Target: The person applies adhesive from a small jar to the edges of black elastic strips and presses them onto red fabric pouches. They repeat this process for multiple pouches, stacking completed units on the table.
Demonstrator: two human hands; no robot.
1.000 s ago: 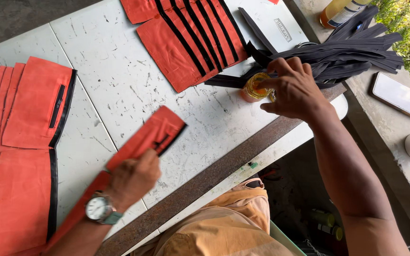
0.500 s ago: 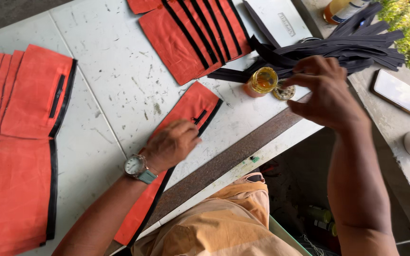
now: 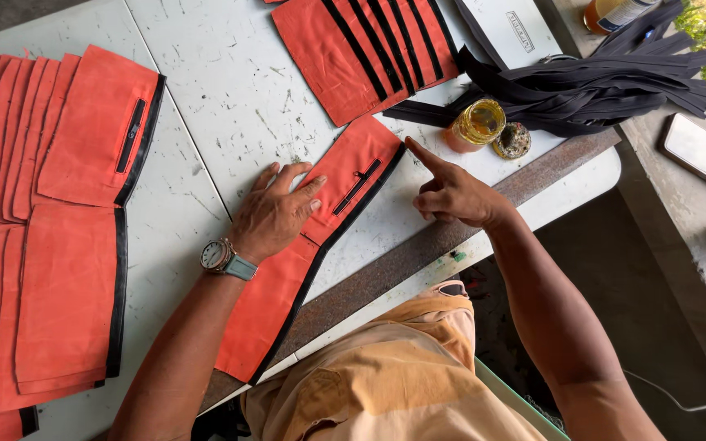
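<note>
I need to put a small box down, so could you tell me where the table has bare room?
The widest bare patch of the table lies between the left orange stack and the upper orange pieces, above the left hand. It is crowded around the glue jar, black strips and right hand.

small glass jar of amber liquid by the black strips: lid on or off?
Off. The small glass jar of amber liquid stands upright with its mouth open, and its round lid lies on the white table right beside it.
</note>
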